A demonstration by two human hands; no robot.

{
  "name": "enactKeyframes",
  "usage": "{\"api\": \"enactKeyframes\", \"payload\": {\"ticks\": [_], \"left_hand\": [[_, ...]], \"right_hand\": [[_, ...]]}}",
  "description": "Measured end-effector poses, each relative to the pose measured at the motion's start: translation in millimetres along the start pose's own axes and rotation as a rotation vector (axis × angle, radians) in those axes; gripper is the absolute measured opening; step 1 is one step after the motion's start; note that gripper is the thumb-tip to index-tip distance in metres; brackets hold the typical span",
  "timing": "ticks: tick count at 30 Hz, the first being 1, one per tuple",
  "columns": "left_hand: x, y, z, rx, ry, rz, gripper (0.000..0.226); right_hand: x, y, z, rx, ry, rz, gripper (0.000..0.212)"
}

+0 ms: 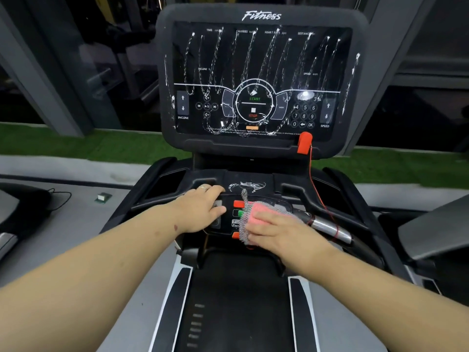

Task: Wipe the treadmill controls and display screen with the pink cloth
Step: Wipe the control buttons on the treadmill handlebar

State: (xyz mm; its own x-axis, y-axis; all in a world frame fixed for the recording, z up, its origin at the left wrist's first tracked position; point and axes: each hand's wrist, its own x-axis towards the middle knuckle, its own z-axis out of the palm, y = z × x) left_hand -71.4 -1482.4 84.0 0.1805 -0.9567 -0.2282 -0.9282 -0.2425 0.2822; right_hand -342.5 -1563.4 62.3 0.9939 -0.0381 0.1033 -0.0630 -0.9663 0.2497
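The right hand (276, 231) lies flat on the pink cloth (256, 214), its fingers straight and close together, pressing the cloth down onto the control panel (228, 219) at the near end of the console. The cloth covers the right part of the panel, with a grey fringed edge hanging over its left side; red and green buttons (238, 204) show just left of it. The left hand (200, 209) rests on the left part of the panel, fingers straight and together, reaching toward the far edge, thumb touching the panel near the buttons (there is a ring (203, 188) on one finger). Both forearms stretch in from the near corners.

Just right of the cloth a silver handgrip (330, 228) angles away, with a red cord (317, 189) running from it up to a red clip (304, 142) at the bottom right of the screen (261, 80). The screen stands upright at the far side, dark, streaked with long white foam lines; a little foam also sits on the ledge (247, 185) just beyond the panel. The black belt (238, 301) lies near, between the arms. Green turf (76, 143) runs behind.
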Motion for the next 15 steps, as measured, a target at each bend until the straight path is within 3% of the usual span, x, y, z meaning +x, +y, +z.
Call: {"api": "enactKeyframes", "payload": {"ticks": [5, 9, 12, 15], "left_hand": [[-1.4, 4.2, -11.1, -0.039, -0.013, 0.012, 0.054], [-2.2, 10.8, -15.4, -0.037, -0.023, 0.013, 0.053], [-4.7, 14.4, -15.9, -0.043, -0.020, 0.001, 0.051], [-7.2, 15.4, -12.0, -0.033, 0.000, -0.013, 0.053]], "right_hand": [[2.9, 8.9, -6.3, -0.009, 0.027, 0.180, 0.061], [-7.1, -3.8, -1.2, 0.050, -0.029, 0.058, 0.058], [-14.2, 15.7, -11.2, 0.047, 0.039, 0.124, 0.056], [-6.1, 4.3, -15.5, -0.020, -0.029, 0.247, 0.072]]}}
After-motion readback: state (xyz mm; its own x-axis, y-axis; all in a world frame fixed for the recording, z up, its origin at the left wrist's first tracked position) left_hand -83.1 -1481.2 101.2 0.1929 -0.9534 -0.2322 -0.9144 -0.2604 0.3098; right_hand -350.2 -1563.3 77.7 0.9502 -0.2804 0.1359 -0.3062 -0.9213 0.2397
